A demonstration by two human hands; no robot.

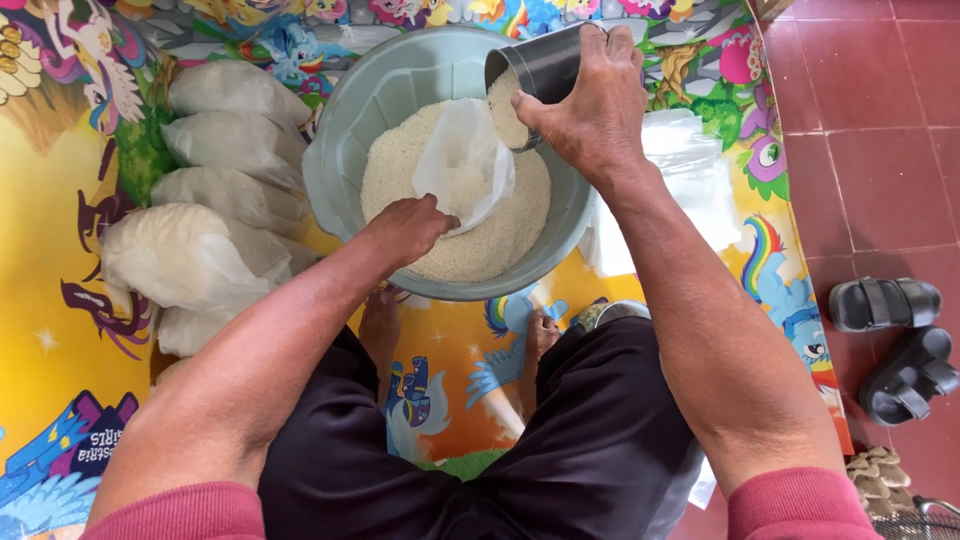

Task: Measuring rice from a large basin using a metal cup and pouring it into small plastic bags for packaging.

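Observation:
My right hand (592, 112) grips a dark metal can (540, 66), tilted with its rice-filled mouth over a clear plastic bag (462, 160). My left hand (408, 226) holds that bag by its near edge, open above the white rice (470, 245) in a grey-blue plastic basin (345, 150). The basin sits on a colourful cartoon mat (60, 330) in front of my bare feet.
Several filled plastic bags of rice (215, 190) lie stacked left of the basin. A pile of flat clear bags (690, 180) lies to its right. A pair of dark sandals (895, 340) rests on the red tile floor (880, 150) at the right.

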